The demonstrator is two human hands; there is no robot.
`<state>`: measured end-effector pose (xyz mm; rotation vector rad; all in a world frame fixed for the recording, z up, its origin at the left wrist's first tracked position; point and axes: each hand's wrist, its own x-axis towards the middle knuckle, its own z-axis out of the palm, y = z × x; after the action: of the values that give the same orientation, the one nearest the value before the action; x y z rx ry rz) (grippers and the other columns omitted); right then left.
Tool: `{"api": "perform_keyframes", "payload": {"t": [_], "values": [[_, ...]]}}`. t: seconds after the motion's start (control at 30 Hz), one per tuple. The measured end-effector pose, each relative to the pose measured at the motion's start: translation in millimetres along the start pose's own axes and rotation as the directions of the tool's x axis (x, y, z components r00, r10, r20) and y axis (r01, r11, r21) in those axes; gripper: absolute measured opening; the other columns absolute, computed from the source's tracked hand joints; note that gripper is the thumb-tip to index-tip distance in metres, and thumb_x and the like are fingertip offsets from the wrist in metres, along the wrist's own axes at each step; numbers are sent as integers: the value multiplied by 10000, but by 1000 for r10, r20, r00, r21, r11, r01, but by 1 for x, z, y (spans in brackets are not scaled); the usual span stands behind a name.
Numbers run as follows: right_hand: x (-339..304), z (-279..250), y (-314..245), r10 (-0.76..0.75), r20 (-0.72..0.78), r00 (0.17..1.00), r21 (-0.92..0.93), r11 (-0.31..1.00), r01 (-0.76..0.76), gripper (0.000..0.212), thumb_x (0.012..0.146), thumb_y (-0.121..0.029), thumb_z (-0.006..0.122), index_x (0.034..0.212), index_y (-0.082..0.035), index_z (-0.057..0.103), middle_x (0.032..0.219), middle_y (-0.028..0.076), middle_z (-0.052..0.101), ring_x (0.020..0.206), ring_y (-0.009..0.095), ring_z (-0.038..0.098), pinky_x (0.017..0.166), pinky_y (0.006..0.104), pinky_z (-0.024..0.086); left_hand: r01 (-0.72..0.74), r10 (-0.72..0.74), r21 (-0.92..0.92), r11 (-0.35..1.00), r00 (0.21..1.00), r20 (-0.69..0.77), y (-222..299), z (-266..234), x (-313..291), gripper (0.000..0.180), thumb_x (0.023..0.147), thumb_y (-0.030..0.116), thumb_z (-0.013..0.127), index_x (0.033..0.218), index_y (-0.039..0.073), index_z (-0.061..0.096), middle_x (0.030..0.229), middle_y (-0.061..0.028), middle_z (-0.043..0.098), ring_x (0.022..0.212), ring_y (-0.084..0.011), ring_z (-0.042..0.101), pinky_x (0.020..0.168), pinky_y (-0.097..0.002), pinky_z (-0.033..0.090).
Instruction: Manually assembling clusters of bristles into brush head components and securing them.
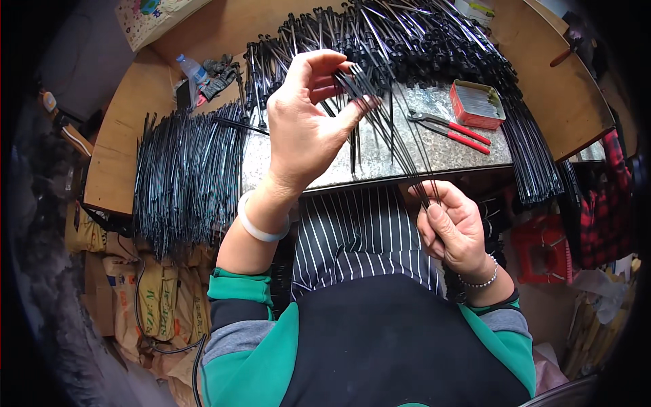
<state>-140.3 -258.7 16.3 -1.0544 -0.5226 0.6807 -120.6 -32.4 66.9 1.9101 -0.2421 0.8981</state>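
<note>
A loose bunch of thin black rods (400, 150) slants between my hands over the front edge of the table. My left hand (306, 125) is raised higher and pinches their upper ends between thumb and fingers. Lower and to the right, my right hand (453, 229) closes thumb and fingers round their other ends. Pliers with red handles (456, 133) lie on the speckled tabletop (434, 102), right of the rods. Behind the pliers stands an open red tin (468, 112) with thin pale pieces in it.
Long black rods (186, 169) hang over the table's left side; more (539, 156) hang at the right. Metal shafts with black fittings (319, 34) are heaped at the back. A plastic bottle (193, 70) lies back left. Wooden panels (559, 74) flank the table. Sacks (159, 298) sit below left.
</note>
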Motion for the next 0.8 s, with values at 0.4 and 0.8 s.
{"api": "perform_keyframes", "payload": {"t": [0.4,0.8], "values": [[6,1,3,-8,-16,1000,16,1000,9,289,957,-120,411,1216,8,418,614,12,488,420,2,326,371,141,258,43,-47,-47,998,995,-83,-8,-3,-4,373,710,-2,733,1024,5,532,901,-43,585,793,-81,573,725,-214,502],[6,1,1,37,-43,998,107,994,-32,144,960,-136,385,1049,-30,422,581,19,460,390,18,311,338,158,249,-53,43,-106,993,995,-95,-13,-2,-6,389,673,52,774,984,13,544,810,-56,611,738,-119,625,700,-245,530]]}}
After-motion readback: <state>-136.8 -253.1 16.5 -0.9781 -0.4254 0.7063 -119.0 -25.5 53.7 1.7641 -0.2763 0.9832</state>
